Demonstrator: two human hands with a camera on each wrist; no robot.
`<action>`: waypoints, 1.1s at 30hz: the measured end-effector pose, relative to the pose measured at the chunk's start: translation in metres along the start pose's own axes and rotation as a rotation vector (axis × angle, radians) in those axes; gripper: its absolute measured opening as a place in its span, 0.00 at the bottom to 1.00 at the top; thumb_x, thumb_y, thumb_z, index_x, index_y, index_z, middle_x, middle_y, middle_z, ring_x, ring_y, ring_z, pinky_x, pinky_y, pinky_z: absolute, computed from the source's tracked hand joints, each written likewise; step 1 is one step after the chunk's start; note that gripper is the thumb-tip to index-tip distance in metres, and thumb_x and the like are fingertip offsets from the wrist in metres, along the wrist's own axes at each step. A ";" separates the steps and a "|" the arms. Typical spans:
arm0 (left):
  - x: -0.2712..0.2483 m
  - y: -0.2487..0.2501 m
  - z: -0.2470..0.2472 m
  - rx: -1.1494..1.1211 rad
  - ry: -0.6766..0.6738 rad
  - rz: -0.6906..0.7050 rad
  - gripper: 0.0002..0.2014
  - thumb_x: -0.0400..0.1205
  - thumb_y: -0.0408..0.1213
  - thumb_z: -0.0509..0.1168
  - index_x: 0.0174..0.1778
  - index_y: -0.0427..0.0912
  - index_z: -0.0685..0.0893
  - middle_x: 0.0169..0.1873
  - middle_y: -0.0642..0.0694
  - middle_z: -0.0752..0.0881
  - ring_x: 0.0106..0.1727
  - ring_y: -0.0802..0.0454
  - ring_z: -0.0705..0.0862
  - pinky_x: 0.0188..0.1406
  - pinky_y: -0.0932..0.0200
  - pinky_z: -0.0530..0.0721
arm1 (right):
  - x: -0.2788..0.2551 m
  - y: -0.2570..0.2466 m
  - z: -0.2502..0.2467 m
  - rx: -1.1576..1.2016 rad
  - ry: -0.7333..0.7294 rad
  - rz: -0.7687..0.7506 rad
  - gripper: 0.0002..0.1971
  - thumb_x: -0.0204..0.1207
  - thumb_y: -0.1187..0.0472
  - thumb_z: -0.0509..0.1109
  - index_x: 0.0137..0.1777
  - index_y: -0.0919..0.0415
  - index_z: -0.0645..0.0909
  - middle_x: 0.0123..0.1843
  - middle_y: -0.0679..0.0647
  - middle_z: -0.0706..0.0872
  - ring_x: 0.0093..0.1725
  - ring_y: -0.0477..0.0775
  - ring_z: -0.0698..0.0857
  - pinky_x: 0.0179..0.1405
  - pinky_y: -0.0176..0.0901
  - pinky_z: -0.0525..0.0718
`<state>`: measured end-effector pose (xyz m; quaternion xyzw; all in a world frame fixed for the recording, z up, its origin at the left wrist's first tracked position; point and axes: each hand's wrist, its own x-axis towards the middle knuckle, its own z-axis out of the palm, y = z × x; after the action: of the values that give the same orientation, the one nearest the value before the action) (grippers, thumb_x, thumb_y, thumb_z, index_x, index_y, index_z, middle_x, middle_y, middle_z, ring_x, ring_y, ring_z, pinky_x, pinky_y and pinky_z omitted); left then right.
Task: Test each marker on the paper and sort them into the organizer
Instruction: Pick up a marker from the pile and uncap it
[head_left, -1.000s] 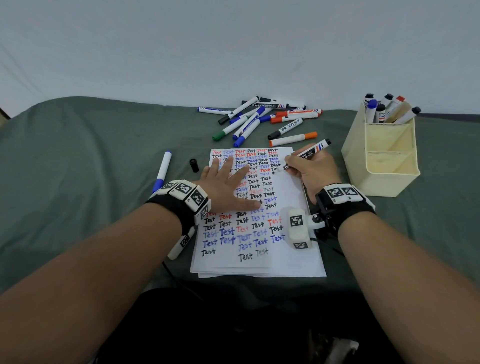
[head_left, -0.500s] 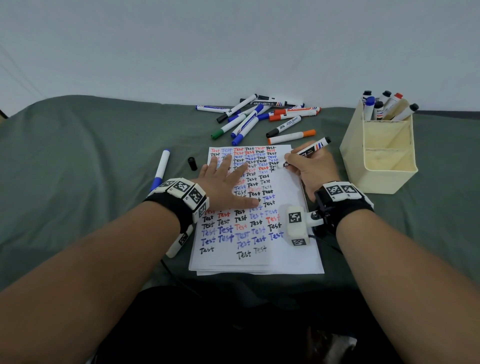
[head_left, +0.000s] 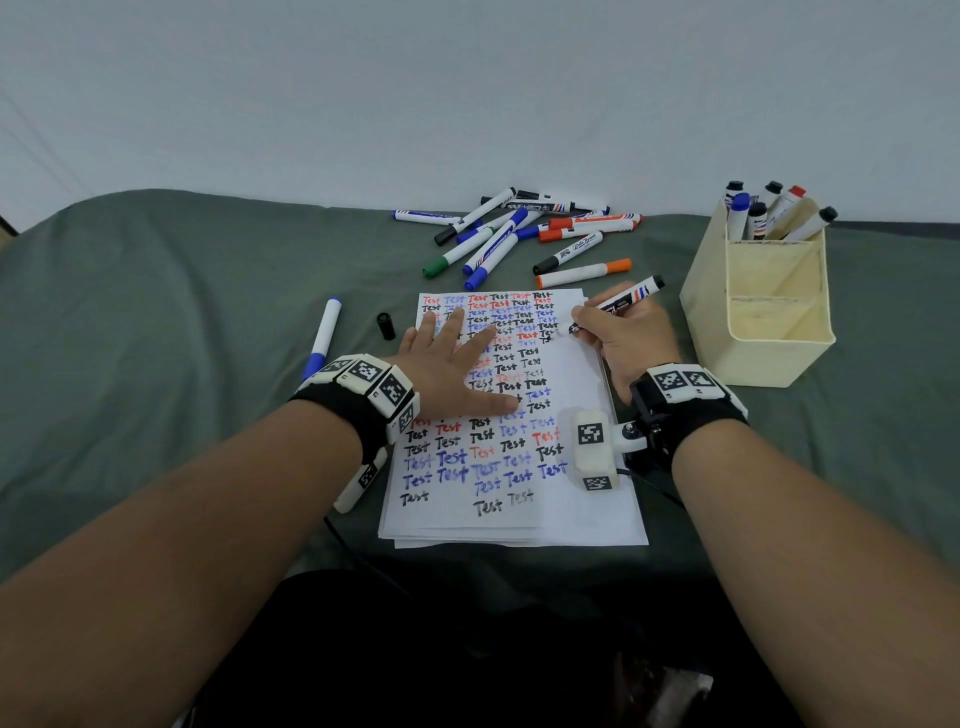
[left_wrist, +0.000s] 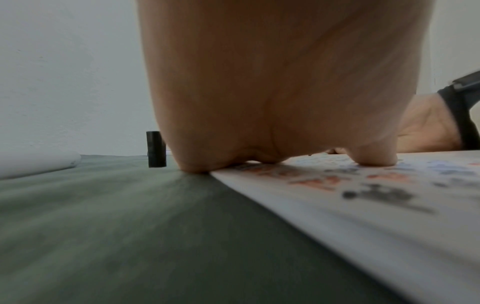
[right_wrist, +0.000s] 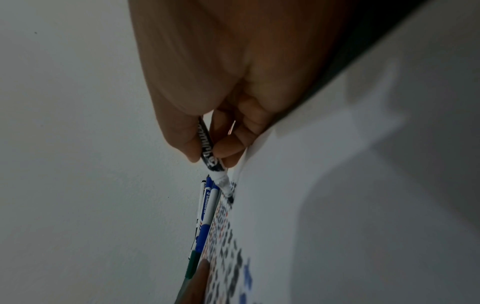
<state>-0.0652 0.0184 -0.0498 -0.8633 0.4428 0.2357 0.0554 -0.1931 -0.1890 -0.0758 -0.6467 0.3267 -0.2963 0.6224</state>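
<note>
A white paper (head_left: 582, 499) filled with rows of the word "Test" lies on the green cloth. My left hand (head_left: 457, 369) lies flat on it with spread fingers, pressing it down; the palm (left_wrist: 259, 102) fills the left wrist view. My right hand (head_left: 623, 338) pinches an uncapped black marker (head_left: 618, 301) with its tip on the paper's upper right part. In the right wrist view the marker (right_wrist: 210, 160) sits between thumb and fingers. Its black cap (head_left: 385, 326) stands left of the paper. The cream organizer (head_left: 763, 332) at the right holds several markers in its back compartment.
A pile of several markers (head_left: 524, 234) lies behind the paper, an orange one (head_left: 582, 273) nearest. One blue marker (head_left: 323, 338) lies alone at the left. The organizer's front compartments hold nothing. A white wall rises behind the cloth-covered table (head_left: 156, 312).
The right hand with the marker has stayed at the paper's upper right, its tip shifting slightly. The left hand has not moved.
</note>
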 end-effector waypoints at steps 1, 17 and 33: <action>0.000 0.000 0.000 0.000 0.000 -0.001 0.67 0.49 0.94 0.38 0.84 0.67 0.30 0.85 0.48 0.26 0.85 0.37 0.27 0.82 0.36 0.33 | -0.001 -0.001 0.000 -0.001 -0.006 -0.004 0.06 0.68 0.60 0.82 0.41 0.55 0.87 0.37 0.54 0.93 0.39 0.53 0.92 0.41 0.43 0.89; 0.002 -0.002 0.004 -0.013 0.009 0.002 0.65 0.51 0.94 0.40 0.83 0.69 0.30 0.85 0.49 0.26 0.85 0.39 0.26 0.82 0.37 0.32 | -0.006 -0.005 -0.001 -0.018 0.039 -0.021 0.07 0.71 0.63 0.78 0.35 0.53 0.84 0.31 0.52 0.90 0.31 0.49 0.86 0.36 0.45 0.83; 0.001 -0.002 0.003 -0.002 0.005 0.009 0.64 0.53 0.93 0.40 0.83 0.68 0.29 0.85 0.48 0.26 0.85 0.38 0.27 0.82 0.36 0.33 | -0.007 -0.007 -0.001 -0.026 0.051 -0.010 0.06 0.70 0.63 0.77 0.38 0.54 0.83 0.30 0.51 0.89 0.30 0.49 0.86 0.35 0.45 0.83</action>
<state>-0.0645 0.0199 -0.0526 -0.8621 0.4464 0.2342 0.0525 -0.1975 -0.1842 -0.0689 -0.6485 0.3431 -0.3114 0.6039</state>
